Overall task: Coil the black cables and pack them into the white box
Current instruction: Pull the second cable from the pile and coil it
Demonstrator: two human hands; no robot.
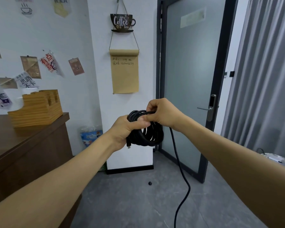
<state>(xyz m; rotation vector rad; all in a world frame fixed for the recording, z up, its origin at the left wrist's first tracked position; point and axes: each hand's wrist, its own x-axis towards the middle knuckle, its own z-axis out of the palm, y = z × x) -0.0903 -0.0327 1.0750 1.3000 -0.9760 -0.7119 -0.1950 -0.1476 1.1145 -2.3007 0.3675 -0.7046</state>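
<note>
A black cable coil of several loops hangs in the air at chest height in front of a white pillar. My left hand grips the coil's left side, thumb across the top strands; a plug end pokes out below the palm. My right hand pinches a strand at the coil's top. From under the right hand the loose cable tail drops to the grey floor and runs out of the frame's bottom edge. No white box is in view.
A brown wooden counter with a wooden holder stands at the left. A frosted glass door with a handle is behind the coil, grey curtains at the right. A small black object lies on the floor, and a plastic bag leans by the pillar.
</note>
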